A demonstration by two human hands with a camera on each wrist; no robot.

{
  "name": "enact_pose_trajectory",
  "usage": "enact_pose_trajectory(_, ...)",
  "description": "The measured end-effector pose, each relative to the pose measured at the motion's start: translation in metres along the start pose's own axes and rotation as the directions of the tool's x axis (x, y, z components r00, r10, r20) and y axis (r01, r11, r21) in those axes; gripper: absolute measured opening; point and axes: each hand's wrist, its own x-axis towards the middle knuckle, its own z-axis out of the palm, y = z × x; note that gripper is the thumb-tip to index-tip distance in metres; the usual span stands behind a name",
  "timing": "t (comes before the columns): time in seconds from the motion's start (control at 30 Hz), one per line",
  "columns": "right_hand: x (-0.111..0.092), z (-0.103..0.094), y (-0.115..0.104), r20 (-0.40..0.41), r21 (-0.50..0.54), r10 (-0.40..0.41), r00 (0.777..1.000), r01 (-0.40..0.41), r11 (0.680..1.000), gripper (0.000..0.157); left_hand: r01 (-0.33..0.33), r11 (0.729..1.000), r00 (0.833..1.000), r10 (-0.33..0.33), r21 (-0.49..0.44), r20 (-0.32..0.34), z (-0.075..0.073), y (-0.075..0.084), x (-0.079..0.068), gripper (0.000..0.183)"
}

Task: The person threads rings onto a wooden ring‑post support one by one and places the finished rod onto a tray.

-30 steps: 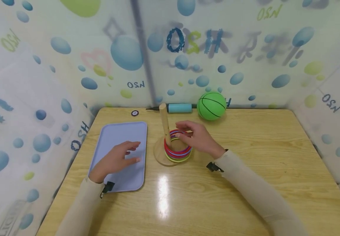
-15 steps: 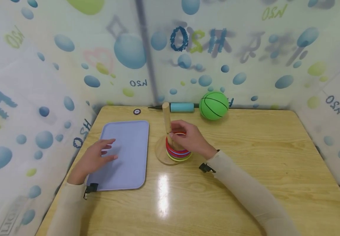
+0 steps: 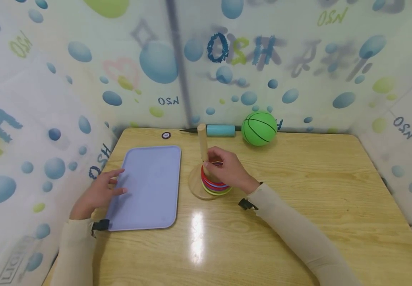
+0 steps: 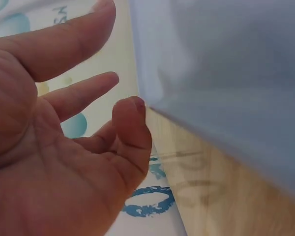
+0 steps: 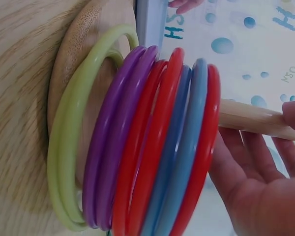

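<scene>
A wooden peg rises from a round wooden base. Several stacked plastic rings circle it: yellow-green lowest, then purple, red, blue and red on top in the right wrist view. My right hand is at the peg just above the rings. Its thumb lies across the peg, with the fingers curled behind. Over the left edge of a pale blue tray, my left hand is held with fingers spread and nothing in them.
At the table's back lie a green ball, a light-blue cylinder with a black tapered end, and a small dark disc. Printed curtains stand around the table.
My left hand has moved left from over the tray to its left edge. My right hand has shifted left from above the rings to the peg and closed on it.
</scene>
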Motion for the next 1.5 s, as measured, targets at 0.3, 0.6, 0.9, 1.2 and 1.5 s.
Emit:
enact_pose_trajectory(0.3, 0.002, 0.002, 0.001, 0.035, -0.016, -0.017, 0.999, 0.018, 1.000, 0.024, 0.038, 0.996, 0.996, -0.030, -0.083, 0.085, -0.010, -0.019, -0.003, 0.069)
enact_pose_trajectory(0.6, 0.004, 0.001, -0.001, 0.053, -0.033, -0.028, 0.998, 0.030, 0.999, 0.021, 0.077, 0.991, 0.991, -0.065, -0.108, 0.113, -0.013, -0.029, -0.003, 0.067)
enact_pose_trajectory(0.9, 0.007, 0.001, 0.001, 0.082, -0.085, -0.074, 0.994, 0.081, 0.993, 0.020, 0.104, 0.977, 0.983, -0.073, -0.184, 0.167, -0.008, -0.027, 0.003, 0.068)
enact_pose_trajectory(1.2, 0.010, 0.000, 0.000, 0.074, -0.100, -0.083, 0.994, 0.090, 0.991, 0.018, 0.100, 0.980, 0.982, -0.070, -0.170, 0.177, -0.008, -0.023, 0.006, 0.067)
enact_pose_trajectory(1.5, 0.012, -0.006, -0.012, 0.053, -0.078, -0.118, 0.992, 0.122, 0.990, 0.020, 0.112, 0.978, 0.979, -0.079, -0.175, 0.185, -0.008, -0.020, 0.009, 0.068)
